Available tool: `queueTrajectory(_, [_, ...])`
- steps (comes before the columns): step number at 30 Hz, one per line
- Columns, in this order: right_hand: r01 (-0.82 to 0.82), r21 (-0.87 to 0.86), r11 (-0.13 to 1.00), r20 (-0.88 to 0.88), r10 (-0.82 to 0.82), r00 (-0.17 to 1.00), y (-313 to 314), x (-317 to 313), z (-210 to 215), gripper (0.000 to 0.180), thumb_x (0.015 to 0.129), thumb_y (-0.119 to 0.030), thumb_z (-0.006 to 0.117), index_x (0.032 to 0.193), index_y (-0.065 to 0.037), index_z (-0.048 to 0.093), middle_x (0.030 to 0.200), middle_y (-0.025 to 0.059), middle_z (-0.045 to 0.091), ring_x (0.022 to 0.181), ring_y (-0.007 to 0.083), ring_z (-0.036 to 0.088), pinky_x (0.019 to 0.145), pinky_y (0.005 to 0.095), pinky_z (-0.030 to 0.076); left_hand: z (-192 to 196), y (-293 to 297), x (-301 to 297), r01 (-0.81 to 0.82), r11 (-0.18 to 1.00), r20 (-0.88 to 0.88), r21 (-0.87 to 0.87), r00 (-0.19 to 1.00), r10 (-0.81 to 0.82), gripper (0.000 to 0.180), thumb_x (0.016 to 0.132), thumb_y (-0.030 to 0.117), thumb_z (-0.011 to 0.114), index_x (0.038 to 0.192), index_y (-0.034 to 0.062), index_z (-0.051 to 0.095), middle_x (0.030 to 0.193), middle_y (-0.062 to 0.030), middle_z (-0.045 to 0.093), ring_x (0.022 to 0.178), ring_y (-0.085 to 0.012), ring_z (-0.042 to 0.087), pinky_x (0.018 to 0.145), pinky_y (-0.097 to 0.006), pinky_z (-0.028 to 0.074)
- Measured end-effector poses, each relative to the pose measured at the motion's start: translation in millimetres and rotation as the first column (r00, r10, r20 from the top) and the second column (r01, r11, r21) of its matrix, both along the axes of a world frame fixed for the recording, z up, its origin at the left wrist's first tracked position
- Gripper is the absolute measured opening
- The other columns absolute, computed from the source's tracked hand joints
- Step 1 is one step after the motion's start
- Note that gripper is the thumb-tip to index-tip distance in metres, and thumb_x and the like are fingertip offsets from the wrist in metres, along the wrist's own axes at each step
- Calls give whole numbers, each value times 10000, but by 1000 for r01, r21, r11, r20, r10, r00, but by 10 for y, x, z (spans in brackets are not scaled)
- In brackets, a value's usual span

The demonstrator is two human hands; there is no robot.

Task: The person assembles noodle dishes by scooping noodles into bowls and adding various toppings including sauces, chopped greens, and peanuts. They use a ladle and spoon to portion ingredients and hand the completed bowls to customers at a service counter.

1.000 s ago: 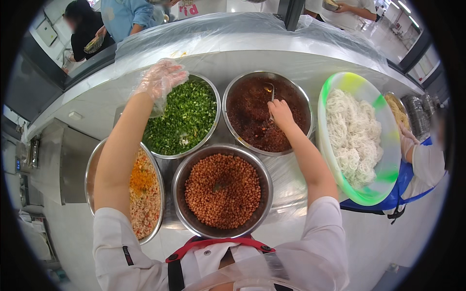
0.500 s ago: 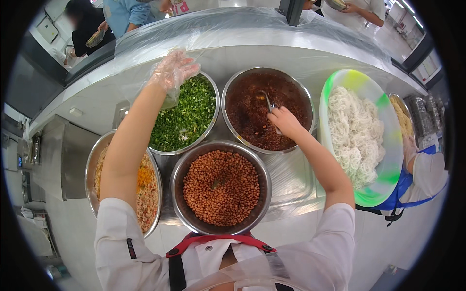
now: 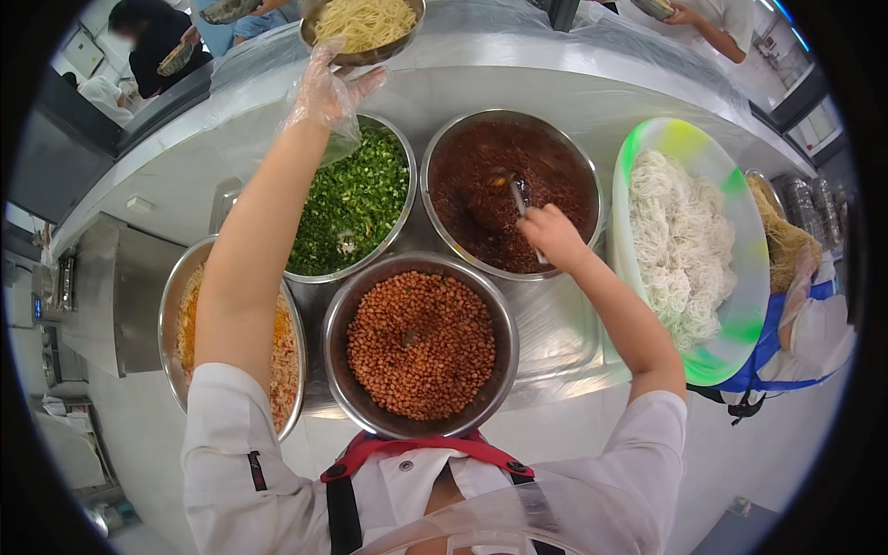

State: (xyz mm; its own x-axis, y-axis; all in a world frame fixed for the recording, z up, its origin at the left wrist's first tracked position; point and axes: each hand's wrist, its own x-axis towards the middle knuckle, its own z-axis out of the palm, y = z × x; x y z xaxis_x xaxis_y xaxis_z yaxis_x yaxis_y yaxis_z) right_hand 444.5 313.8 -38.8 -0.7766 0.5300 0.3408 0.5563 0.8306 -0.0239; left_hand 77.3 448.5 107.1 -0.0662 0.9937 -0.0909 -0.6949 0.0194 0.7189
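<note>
My left hand (image 3: 326,92), in a clear plastic glove, reaches to the far ledge with thumb and fingers apart. Its fingertips overlap the near side of a metal bowl (image 3: 377,55) of yellow noodles (image 3: 370,23); I cannot tell whether they touch it. Below that hand is a steel basin (image 3: 404,208) of chopped green onions (image 3: 356,199). Bare and closed, my right hand (image 3: 552,236) grips the handle of a metal spoon (image 3: 518,196). The spoon's head dips into dark red chili sauce (image 3: 476,203) in another steel basin (image 3: 592,180).
Nearest me stands a steel basin (image 3: 504,370) of brown beans or nuts (image 3: 421,347). An oval tray (image 3: 294,407) of chopped mix lies under my left forearm. White noodles (image 3: 680,250) fill a green-and-white tub (image 3: 745,324). Another person's hand (image 3: 800,287) is beside it; people stand beyond the ledge.
The noodle bowl has come into view at the far ledge. My left hand has moved slightly farther out toward it. The right hand and spoon have shifted a little within the sauce basin.
</note>
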Motion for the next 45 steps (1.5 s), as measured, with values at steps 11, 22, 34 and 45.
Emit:
queueTrajectory(11, [344, -242, 907, -504, -421, 754, -8, -277, -468, 104, 808, -42, 567, 907, -16, 585, 855, 143, 597, 779, 324, 554, 701, 385, 443, -143, -416, -442, 66, 993, 29, -99, 998, -64, 646, 683, -78, 350, 1316, -30, 234, 1308, -242, 379, 1169, -407, 434, 893, -620, 435])
queueTrajectory(22, [86, -789, 609, -568, -775, 278, 314, -365, -439, 183, 895, -117, 485, 947, 27, 585, 783, 120, 635, 649, 144, 628, 576, 273, 469, -203, -2237, -404, 12, 973, 48, -231, 999, -1, 602, 714, -35, 335, 1296, -130, 219, 1300, -294, 368, 1170, -442, 418, 865, -621, 448])
queueTrajectory(34, [-216, -828, 518, -526, -850, -21, -38, -174, 67, 202, 873, -142, 510, 985, 18, 560, 812, 136, 651, 720, 179, 648, 581, 236, 416, -671, -3432, -920, -227, 899, 13, -375, 968, 251, 559, 679, -66, 402, 1229, -146, 337, 1237, -260, 448, 1108, -415, 479, 902, -577, 442])
queueTrajectory(45, [-320, -878, 357, -418, -897, 145, -1336, -829, 465, 216, 892, -145, 487, 985, 42, 542, 820, 175, 635, 673, 179, 615, 652, 248, 459, -611, -4173, -1184, -429, 801, -7, -418, 883, 470, 597, 666, -95, 369, 1254, -158, 287, 1279, -272, 398, 1158, -425, 435, 935, -597, 408])
